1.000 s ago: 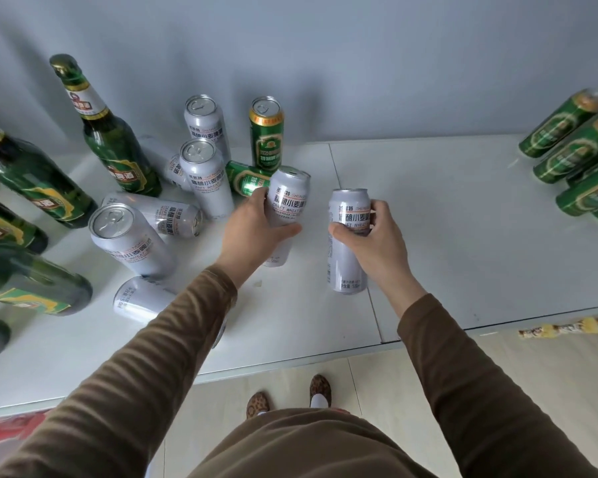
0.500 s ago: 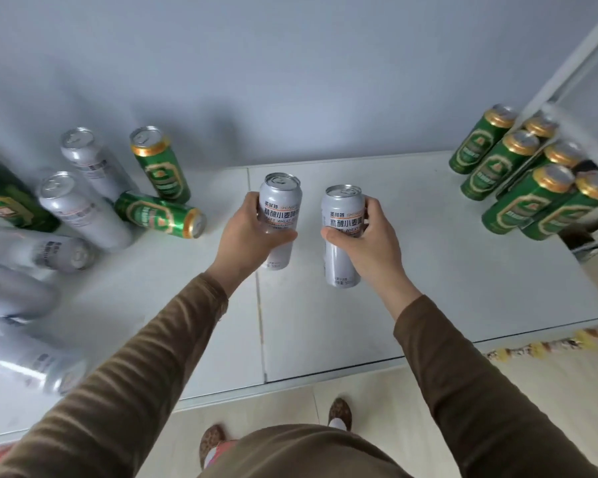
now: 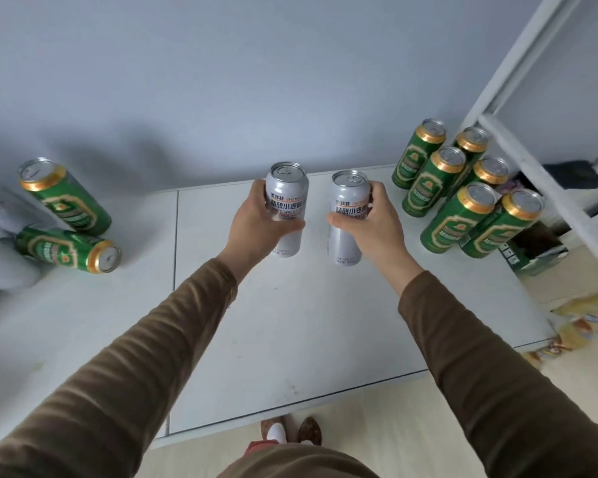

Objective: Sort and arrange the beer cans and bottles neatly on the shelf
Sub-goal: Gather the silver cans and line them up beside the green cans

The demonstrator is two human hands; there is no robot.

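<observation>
Two silver cans in play, one per hand: the left hand (image 3: pixel 256 224) has its fingers wrapped tight around the left silver can (image 3: pixel 286 208), and the right hand (image 3: pixel 372 222) is clamped the same way on the right silver can (image 3: pixel 347 215), both cans upright and carried above the white shelf top (image 3: pixel 290 322), a clear gap between them. Whether either base is touching the surface I cannot tell. To the right stands the sorted cluster of six green cans (image 3: pixel 463 194), packed close, and that looks like the danger spot: if the right silver can is set down too near, an elbow or knuckle could clip the nearest green can and knock the whole group over like skittles. A two-handed placement also splits attention, so one can might land tilted and tip. Over on the left, an upright green can (image 3: pixel 64 198) sits just beside a fallen green can (image 3: pixel 69 250) lying on its side, which could roll toward the edge if the shelf is jolted. The surface is smooth, white, with a seam (image 3: pixel 176 243) running front to back, which might catch a can's base. Behind is a plain pale wall (image 3: pixel 256 81), a white metal frame (image 3: pixel 532 132) rises at right, and beige flooring shows below.
</observation>
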